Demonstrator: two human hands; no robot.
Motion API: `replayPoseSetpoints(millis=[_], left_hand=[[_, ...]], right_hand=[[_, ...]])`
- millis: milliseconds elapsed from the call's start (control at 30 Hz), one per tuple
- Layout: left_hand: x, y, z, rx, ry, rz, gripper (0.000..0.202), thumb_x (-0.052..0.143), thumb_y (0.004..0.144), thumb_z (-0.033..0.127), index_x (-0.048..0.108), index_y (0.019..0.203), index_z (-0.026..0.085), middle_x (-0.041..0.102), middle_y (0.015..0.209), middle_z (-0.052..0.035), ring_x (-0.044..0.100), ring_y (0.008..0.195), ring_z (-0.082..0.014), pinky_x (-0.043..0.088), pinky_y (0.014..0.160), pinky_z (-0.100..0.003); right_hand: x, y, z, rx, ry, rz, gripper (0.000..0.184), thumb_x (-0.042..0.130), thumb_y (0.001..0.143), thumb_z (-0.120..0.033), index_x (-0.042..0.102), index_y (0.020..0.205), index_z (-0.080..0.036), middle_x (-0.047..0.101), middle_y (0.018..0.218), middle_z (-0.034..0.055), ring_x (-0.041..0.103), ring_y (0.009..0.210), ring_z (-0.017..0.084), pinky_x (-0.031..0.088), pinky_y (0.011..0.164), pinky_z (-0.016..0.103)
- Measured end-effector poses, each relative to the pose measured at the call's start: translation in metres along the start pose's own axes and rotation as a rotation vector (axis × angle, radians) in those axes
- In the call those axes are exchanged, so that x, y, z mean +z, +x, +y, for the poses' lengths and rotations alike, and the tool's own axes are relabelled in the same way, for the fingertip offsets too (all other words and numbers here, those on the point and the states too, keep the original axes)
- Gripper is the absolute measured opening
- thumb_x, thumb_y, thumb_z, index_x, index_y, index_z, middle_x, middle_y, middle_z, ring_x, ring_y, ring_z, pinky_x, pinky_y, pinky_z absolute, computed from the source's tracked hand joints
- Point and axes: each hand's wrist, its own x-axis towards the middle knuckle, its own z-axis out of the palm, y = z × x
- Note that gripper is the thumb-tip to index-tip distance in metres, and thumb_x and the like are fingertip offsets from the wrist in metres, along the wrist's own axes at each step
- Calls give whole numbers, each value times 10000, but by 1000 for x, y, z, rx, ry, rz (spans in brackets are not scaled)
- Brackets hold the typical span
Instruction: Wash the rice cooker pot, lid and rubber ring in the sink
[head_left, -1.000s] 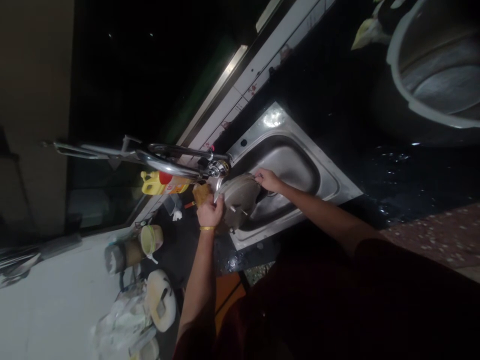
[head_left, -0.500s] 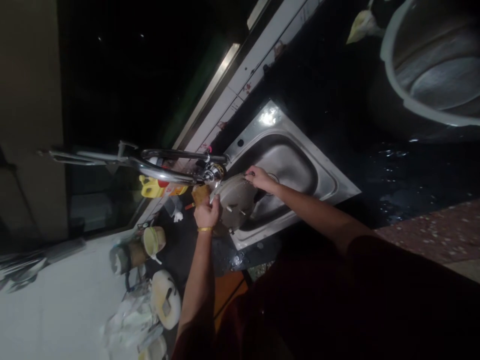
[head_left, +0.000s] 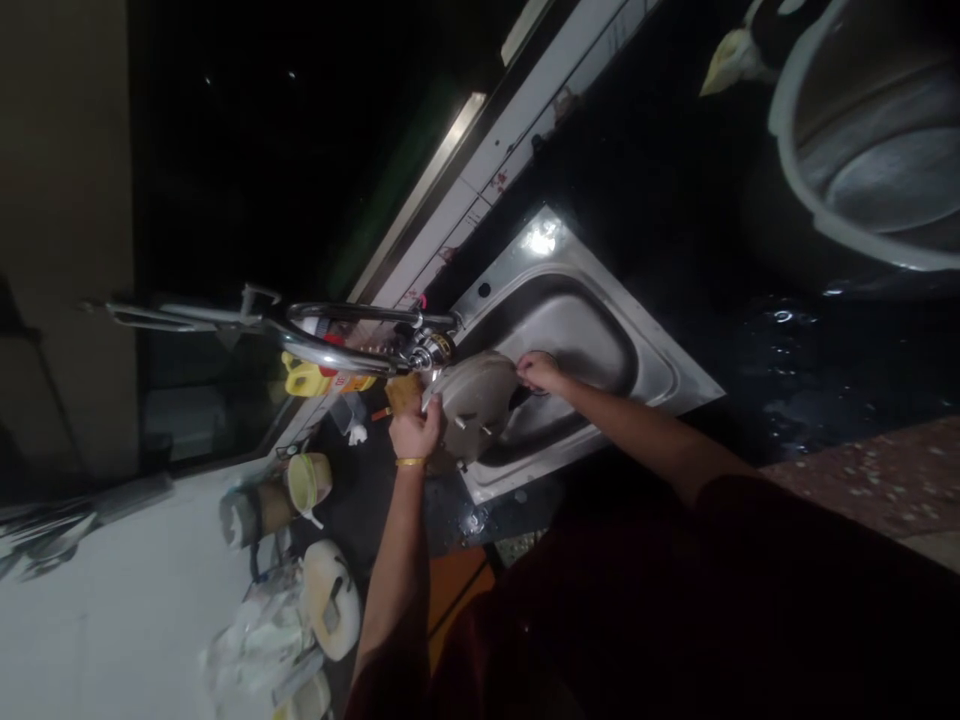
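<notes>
A round, dull metal lid (head_left: 474, 392) with small fittings on its face is held tilted over the left end of the steel sink (head_left: 574, 310), under the tap (head_left: 430, 350). With the thumb on its near left edge, my left hand (head_left: 415, 432) grips the lid; the other fingers are mostly hidden behind it. My right hand (head_left: 541, 372) is closed at the lid's right rim, above the basin. Whatever its fingers pinch there is too small and dim to make out. A yellow-brown block (head_left: 405, 391) lies just behind my left hand.
A large metal pot (head_left: 795, 150) stands on the dark counter at the upper right, by a pale yellow item (head_left: 729, 62). Behind the tap is a yellow bottle (head_left: 306, 376). Several containers, among them a yellowish cup (head_left: 309, 482), stand along the left wall.
My right hand has slid to the right and slightly down along the lid's rim. My left hand keeps its hold on the lid. The view has shifted slightly.
</notes>
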Motion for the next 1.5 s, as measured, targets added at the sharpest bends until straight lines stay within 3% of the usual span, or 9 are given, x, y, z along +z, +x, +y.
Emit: replayPoseSetpoints(millis=[233,433,633,833,967,1033,1233,1400,1500], left_hand=[[1,3,-2,9,-10,-2,348,423,897,456,631,827,187,512,601,-14,517,636,-160,295,600,-256],[1,3,-2,16,13,0,353,445,893,455,624,781,172,499,572,-12,524,643,-160,288,602,-253],[0,2,0,8,4,0,341,445,901,441,619,778,174,533,597,-20,542,647,-161,295,601,-254],[-1,-3,4,-11,51,-26,328,461,899,437,634,810,172,547,618,-24,550,657,-166,279,606,-260],[1,-2,3,-5,35,-4,331,458,900,437,642,842,169,545,621,-24,548,663,-166,288,616,-261],[1,-1,1,4,19,0,336,453,903,437,641,835,167,536,613,-22,547,662,-165,287,613,-260],[2,-1,1,10,26,12,335,454,900,438,616,773,174,530,608,-19,538,650,-163,268,600,-260],[2,1,0,11,16,18,336,455,899,437,607,759,173,509,585,-12,520,639,-160,269,607,-263],[3,3,-1,5,-3,14,331,456,897,437,603,760,173,500,582,-8,510,630,-155,271,605,-259]], right_hand=[[4,-1,-19,-235,42,-85,60,636,755,-140,621,803,-173,534,502,-59,532,449,80,362,391,141],[4,-6,-11,31,-5,40,57,593,759,-121,591,728,-168,490,464,-62,518,430,97,371,409,174],[16,-14,-37,-541,-112,28,34,615,708,-166,640,728,-180,644,728,-15,594,728,127,446,674,219],[3,-17,-12,-84,-163,90,98,534,755,-166,632,754,-171,556,564,-29,549,578,137,420,588,239],[20,-25,-36,-588,-176,71,48,580,711,-167,623,697,-185,626,770,-2,567,744,138,436,713,244],[23,-25,-40,-669,-178,77,48,581,700,-155,619,687,-182,629,813,6,567,786,140,436,744,248],[7,-16,-11,-86,-124,125,88,540,758,-186,620,721,-174,566,586,-24,545,587,137,428,590,244],[26,-23,-42,-637,-141,51,41,606,703,-181,641,726,-184,635,825,1,570,784,139,438,760,251],[19,-18,-36,-561,-194,69,62,577,713,-150,633,707,-177,630,816,11,562,790,146,432,769,257]])
